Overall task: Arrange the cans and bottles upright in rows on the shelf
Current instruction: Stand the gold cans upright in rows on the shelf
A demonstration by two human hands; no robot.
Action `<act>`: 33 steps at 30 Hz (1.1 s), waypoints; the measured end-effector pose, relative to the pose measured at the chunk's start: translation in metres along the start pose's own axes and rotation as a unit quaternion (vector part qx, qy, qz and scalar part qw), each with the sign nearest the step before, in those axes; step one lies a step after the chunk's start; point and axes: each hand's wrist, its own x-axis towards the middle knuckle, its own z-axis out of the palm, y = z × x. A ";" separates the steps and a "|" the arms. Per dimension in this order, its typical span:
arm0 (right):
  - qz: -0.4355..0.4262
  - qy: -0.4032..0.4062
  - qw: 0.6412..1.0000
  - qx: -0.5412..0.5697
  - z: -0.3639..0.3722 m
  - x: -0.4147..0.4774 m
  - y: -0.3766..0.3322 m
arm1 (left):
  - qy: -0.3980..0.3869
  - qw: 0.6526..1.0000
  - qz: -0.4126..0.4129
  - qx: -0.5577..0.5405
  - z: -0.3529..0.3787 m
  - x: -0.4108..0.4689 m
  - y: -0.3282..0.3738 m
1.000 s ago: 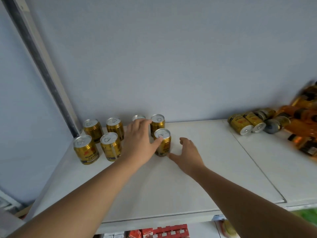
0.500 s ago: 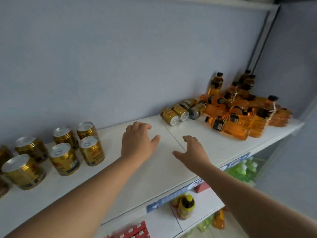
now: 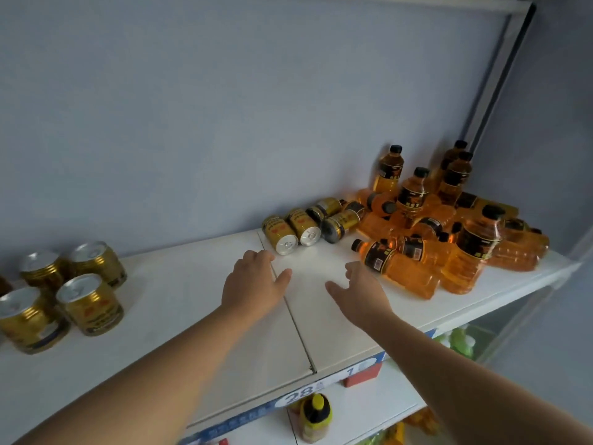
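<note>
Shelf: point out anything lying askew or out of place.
Four gold cans lie on their sides by the wall, and many orange bottles lie toppled in a heap at the right. The cans at the left stand upright.

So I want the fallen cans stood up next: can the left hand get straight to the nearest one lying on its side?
Probably yes. The left hand is open just short of the nearest lying can, with only bare shelf between them.

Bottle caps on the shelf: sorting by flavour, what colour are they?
Black caps on the orange bottles; clearest in the head view.
</note>
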 end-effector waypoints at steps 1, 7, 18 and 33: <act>0.005 -0.012 1.000 0.008 0.003 0.024 -0.003 | 0.004 1.000 -0.003 0.024 0.000 0.023 -0.004; 0.003 -0.011 1.000 -0.004 0.012 0.057 -0.027 | 0.021 0.977 0.148 0.151 -0.006 0.071 -0.029; 0.007 -0.008 0.997 -0.072 0.042 0.121 -0.069 | 0.004 0.903 0.338 0.266 0.001 0.153 -0.043; -0.076 0.023 0.981 -0.174 0.057 0.149 -0.069 | 0.064 0.901 0.274 0.332 0.010 0.173 -0.044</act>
